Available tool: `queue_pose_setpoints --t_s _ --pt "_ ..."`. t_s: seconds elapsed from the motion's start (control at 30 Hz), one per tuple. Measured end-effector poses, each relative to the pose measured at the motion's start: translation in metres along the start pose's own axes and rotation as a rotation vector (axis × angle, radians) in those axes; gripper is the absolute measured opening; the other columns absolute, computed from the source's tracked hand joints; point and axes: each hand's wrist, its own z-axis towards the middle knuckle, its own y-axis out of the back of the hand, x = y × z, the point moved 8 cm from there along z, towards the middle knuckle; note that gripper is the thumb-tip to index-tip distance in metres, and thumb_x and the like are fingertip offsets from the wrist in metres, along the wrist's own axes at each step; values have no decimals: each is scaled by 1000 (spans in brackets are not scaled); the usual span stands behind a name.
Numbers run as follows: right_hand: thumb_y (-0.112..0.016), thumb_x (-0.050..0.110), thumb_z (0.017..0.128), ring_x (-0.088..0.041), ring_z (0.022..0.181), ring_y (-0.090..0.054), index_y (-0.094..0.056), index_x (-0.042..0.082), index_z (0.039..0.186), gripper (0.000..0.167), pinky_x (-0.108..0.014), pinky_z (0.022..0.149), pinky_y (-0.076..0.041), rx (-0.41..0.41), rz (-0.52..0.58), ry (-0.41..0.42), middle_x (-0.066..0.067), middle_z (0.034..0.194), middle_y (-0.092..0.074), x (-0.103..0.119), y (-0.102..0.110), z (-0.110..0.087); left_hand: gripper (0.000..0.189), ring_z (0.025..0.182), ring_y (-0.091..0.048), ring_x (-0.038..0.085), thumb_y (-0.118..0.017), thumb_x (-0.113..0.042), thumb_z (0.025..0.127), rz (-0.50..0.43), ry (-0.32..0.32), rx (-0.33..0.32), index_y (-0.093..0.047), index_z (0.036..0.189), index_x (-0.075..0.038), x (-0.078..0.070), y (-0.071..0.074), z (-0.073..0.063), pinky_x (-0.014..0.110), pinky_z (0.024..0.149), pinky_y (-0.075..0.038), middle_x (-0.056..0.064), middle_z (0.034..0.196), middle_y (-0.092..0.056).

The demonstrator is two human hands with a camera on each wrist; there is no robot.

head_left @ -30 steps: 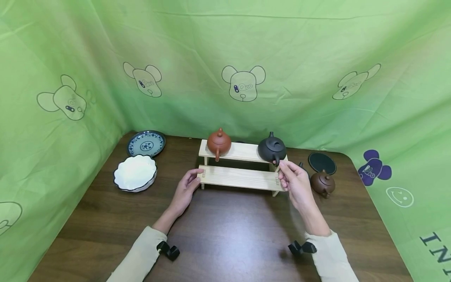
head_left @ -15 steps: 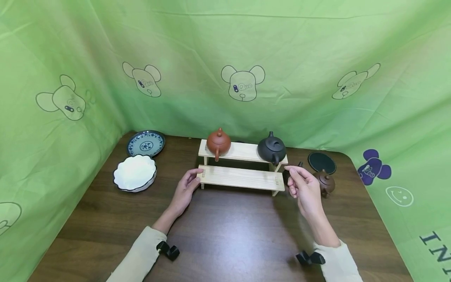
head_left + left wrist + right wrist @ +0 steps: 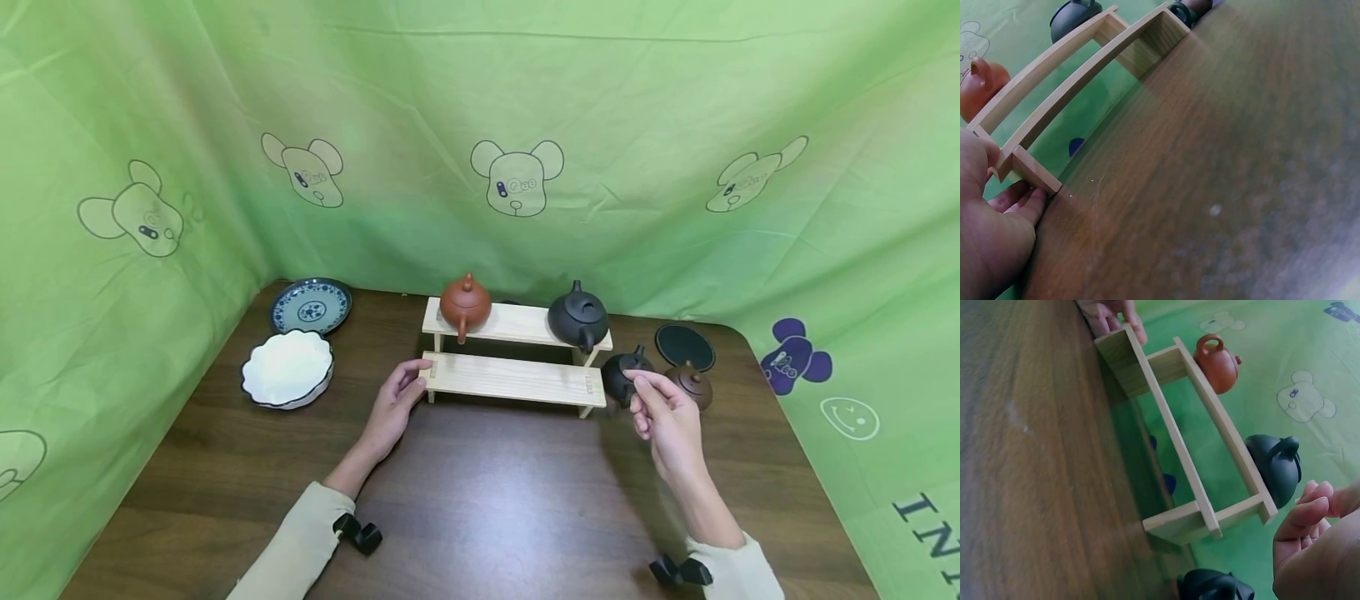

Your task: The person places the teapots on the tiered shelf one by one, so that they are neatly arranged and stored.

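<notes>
A two-tier pale wooden display rack (image 3: 517,379) stands mid-table. My left hand (image 3: 393,404) grips the left end of its lower tier, fingers beside the leg in the left wrist view. On the upper tier sit an orange-brown teapot (image 3: 465,307) at the left and a black teapot (image 3: 576,318) at the right. Right of the rack, my right hand (image 3: 671,425) hovers by a smaller black teapot (image 3: 617,375), partly covering it in the head view. In the right wrist view the fingers (image 3: 1307,515) are loosely curled, holding nothing, apart from that teapot (image 3: 1210,584).
A brown teapot (image 3: 690,385) stands behind my right hand, partly hidden. Beyond it lies a dark round coaster-like disc (image 3: 684,347). At the left are a white scalloped dish (image 3: 287,367) and a blue patterned plate (image 3: 311,305). Green printed cloth (image 3: 517,75) encloses the table.
My right hand has left the right end of the rack and moved right and toward me, to the smaller black teapot. My left hand stays on the rack.
</notes>
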Motion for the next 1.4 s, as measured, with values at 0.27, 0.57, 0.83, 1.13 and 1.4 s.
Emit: queue_pose_setpoints --t_s 0.27,0.57,0.83,1.13,1.4 --pt "-61 11 115 -2 51 -49 -82 16 108 22 -15 45 -37 -27 0 -32 4 69 -60 -6 13 -4 34 156 -43 31 -53 -4 115 -2 -6 0 -58 148 4 0 0 1 16 111 -46 21 166 -51" --pt "-61 12 115 -3 53 -49 -80 17 108 21 -16 47 -37 -33 -14 -69 4 69 -60 -17 23 -7 34 156 -43 31 -53 -5 116 -10 -3 5 -58 149 5 1 0 1 18 110 -48 22 166 -50" --pt "-61 14 115 -3 54 -49 -76 19 112 16 -17 48 -38 -30 -82 -144 5 70 -61 -33 30 -8 34 155 -44 30 -54 -5 116 -7 -2 7 -58 148 4 3 0 1 17 109 -48 21 166 -50" --pt "-59 15 116 -4 57 -49 -64 15 122 8 -17 50 -40 -28 -124 -226 5 72 -61 -45 38 -10 34 157 -42 31 -54 -5 116 2 -8 2 -59 148 4 1 0 1 17 111 -47 21 166 -50" --pt "-58 17 117 -3 59 -50 -59 13 127 11 -16 52 -40 1 -126 -261 6 74 -62 -51 40 -10 34 157 -42 31 -53 -5 116 1 -6 3 -59 148 3 1 0 1 17 112 -46 20 166 -50"
